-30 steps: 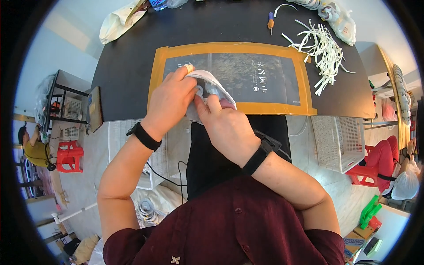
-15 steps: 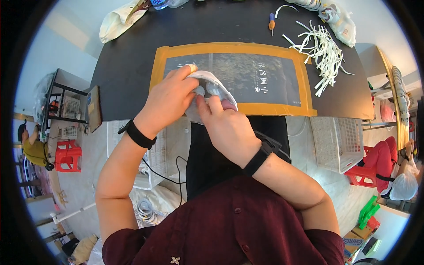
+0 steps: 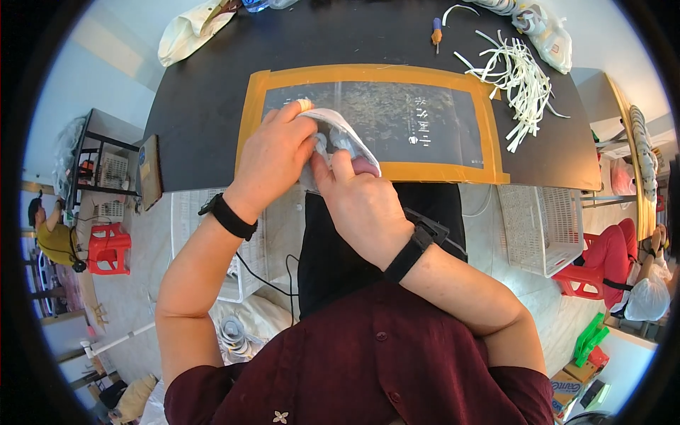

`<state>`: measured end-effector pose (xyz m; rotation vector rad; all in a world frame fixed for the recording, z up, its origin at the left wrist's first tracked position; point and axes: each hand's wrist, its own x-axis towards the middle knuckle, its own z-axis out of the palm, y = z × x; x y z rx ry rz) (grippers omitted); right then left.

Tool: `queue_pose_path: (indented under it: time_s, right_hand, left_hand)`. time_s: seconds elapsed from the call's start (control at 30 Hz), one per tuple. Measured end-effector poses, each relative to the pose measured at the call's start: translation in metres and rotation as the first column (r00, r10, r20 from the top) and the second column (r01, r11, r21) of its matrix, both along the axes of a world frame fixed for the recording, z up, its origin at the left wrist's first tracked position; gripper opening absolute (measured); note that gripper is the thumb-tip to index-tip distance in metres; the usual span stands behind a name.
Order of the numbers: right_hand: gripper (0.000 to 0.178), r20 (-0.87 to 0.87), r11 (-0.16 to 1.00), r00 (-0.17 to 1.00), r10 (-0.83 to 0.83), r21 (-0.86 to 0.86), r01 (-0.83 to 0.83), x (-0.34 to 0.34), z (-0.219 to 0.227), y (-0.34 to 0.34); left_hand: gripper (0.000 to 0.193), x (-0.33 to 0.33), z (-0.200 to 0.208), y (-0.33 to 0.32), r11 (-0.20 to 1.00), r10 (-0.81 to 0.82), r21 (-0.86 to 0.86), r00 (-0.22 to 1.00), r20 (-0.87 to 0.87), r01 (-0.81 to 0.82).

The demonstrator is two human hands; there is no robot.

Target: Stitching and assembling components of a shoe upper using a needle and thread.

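Note:
Over the near edge of the table I hold a white-rimmed, curved piece with clear, crinkled plastic inside it [image 3: 356,136]; its exact kind I cannot make out. My left hand [image 3: 273,156] pinches the rim at its left end, the fingers curled over the top and the thumb inside. Reaching in from the right, my right hand [image 3: 365,212] has its fingers bent into the hollow and against the plastic. Its fingertips are partly hidden there. Beneath the piece lies a dark printed sheet [image 3: 382,113] framed with yellow-brown tape [image 3: 489,131] on the black table [image 3: 205,92].
At the far right lie a heap of white strips [image 3: 520,88] and a screwdriver [image 3: 437,32]. A cream cloth item [image 3: 195,32] is at the far left. White plastic crates [image 3: 542,227] stand below the table. Seated people [image 3: 616,258] are at both sides.
Both hands keep their hold on the white-rimmed piece. My right hand has shifted slightly up and left, with its fingers a little further into the hollow.

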<state>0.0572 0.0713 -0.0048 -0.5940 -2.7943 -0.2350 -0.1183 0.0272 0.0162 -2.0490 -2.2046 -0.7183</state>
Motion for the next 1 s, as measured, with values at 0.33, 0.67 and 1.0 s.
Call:
queue_pose_path:
  time_s: [0.33,0.67,1.0]
  right_hand:
    - [0.053,-0.004,0.998,1.0,0.003,-0.057,-0.003,-0.001,-0.001,0.001]
    - [0.052,-0.014,0.994,1.0,-0.027,-0.107,0.026,-0.008,0.003,0.002]
    - [0.042,-0.022,0.964,0.999,0.033,-0.262,-0.038,-0.014,0.009,0.013]
  left_hand:
    - [0.011,0.001,0.0,0.001,1.0,0.015,-0.012,0.998,-0.065,-0.016]
    - [0.01,-0.009,0.003,0.005,0.997,-0.077,-0.034,0.994,-0.076,0.075]
    - [0.01,-0.006,0.016,0.007,0.988,-0.148,-0.067,0.983,-0.107,0.141]
